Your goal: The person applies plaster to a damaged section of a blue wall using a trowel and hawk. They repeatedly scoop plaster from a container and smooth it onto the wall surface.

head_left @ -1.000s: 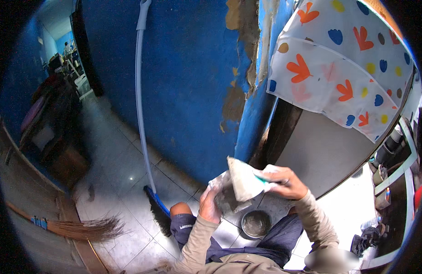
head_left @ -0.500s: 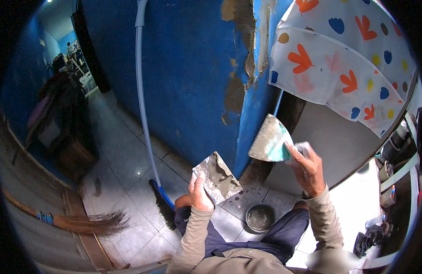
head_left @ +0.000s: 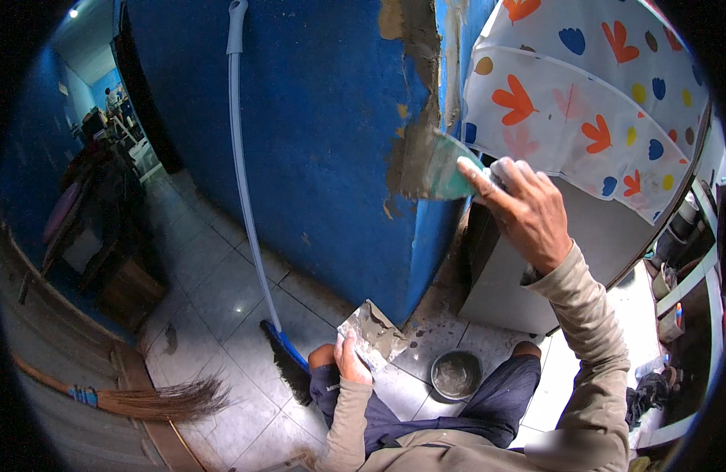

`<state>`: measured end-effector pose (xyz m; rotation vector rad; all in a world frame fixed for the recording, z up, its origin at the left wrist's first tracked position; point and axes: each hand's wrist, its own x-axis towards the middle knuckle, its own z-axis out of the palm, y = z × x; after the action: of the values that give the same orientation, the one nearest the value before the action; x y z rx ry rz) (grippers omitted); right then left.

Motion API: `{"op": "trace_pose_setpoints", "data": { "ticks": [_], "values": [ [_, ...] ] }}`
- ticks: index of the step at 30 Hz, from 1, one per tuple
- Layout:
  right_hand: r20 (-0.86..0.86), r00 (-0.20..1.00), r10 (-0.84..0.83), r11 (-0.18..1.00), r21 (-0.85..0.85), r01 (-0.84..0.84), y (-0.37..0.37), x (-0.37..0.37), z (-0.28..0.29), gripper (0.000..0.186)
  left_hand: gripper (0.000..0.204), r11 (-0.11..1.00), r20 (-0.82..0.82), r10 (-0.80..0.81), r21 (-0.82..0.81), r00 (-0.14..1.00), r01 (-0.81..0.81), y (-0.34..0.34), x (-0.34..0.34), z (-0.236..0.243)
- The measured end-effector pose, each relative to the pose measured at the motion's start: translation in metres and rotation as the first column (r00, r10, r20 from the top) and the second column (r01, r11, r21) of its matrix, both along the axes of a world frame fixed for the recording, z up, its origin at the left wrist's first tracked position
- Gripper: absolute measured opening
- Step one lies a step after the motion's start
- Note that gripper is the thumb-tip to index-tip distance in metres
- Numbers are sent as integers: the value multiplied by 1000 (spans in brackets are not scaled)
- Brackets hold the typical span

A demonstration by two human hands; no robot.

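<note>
My right hand grips a green putty knife with a wide blade. That blade lies against the corner of the blue wall, over a strip of grey-brown plaster. Lower down, near the floor, my left hand is closed on the edge of a small flat board. Wet grey filler covers part of the board's top. A dark round bowl stands on the tiles between my legs; its bottom looks coated with grey residue.
A blue-handled broom leans on the wall at left. A straw broom lies further left. To the right stands a grey cabinet-like box under a patterned white cover. A shelf rack is at far right.
My right hand has moved up and forward, bringing the putty knife from mid-air onto the wall corner. My left hand has lowered slightly with the board.
</note>
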<state>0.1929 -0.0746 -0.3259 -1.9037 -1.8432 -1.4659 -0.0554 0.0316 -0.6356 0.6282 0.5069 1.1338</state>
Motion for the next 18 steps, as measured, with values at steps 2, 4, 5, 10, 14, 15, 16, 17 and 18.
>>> {"op": "trace_pose_setpoints", "data": {
  "ticks": [2,4,5,10,14,15,16,17,18],
  "values": [
    [-8,999,37,999,-29,-37,-3,-4,-9,64,37,1000,-11,13,-8,1000,-13,3,-1,-13],
    [-30,999,20,997,-75,-22,-9,-11,-7,63,36,999,6,6,-37,1000,-6,3,2,-12],
    [-28,999,17,997,-73,-19,-11,-12,-6,62,36,999,15,3,-51,1000,-2,3,3,-11],
    [59,998,4,996,88,-9,-5,-13,20,66,33,1000,12,-11,-22,1000,11,0,0,-4],
    [27,999,-26,999,39,25,0,-4,21,66,30,999,-3,8,-40,1000,-8,-2,1,-5],
    [-1,999,-32,999,-20,32,0,-2,16,66,30,999,-7,9,-31,1000,-10,-2,1,-7],
    [-20,999,-35,998,-51,34,-2,-4,10,68,30,1000,-10,11,-21,1000,-11,-2,-1,-10],
    [-27,1000,2,998,-67,-3,-2,-3,3,68,30,1000,-13,12,-12,1000,-12,-2,-1,-12],
    [-36,999,37,996,-84,-40,-2,-2,-2,68,30,1000,-11,11,-27,1000,-11,-2,-1,-11]
  ]
}}
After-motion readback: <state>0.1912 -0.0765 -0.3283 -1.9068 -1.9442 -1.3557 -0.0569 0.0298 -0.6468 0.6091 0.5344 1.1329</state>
